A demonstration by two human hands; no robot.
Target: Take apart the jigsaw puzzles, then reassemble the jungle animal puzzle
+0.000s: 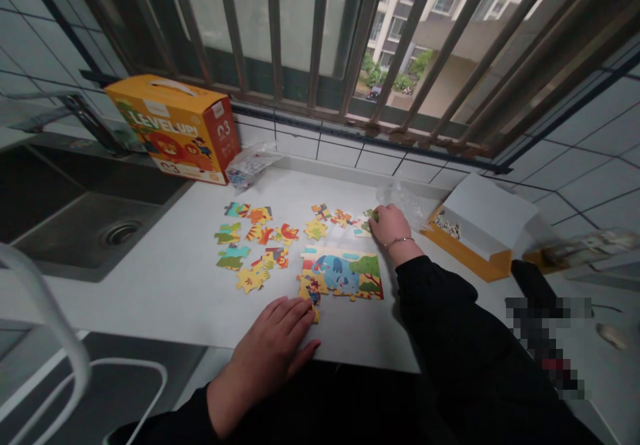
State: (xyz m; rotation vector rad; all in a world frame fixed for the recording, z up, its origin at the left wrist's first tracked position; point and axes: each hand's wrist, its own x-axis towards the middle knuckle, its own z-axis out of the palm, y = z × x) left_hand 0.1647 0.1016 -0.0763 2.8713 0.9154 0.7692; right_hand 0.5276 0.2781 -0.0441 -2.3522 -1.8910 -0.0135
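Observation:
A partly joined jigsaw puzzle with a blue elephant lies on the white counter in front of me. My left hand rests palm down at its lower left corner, fingers stretched out and touching the edge pieces. Beyond the puzzle, my right hand has its fingers closed on a green puzzle piece, which they partly cover. Several loose pieces, such as a yellow puzzle piece, lie to the left of that hand. More loose pieces, among them an orange puzzle piece, are spread left of the joined part.
An orange puzzle box stands at the back left, beside a clear bag with pieces. To the left is a dark sink. Another plastic bag and an open white-and-orange box lie at right. Window bars rise behind.

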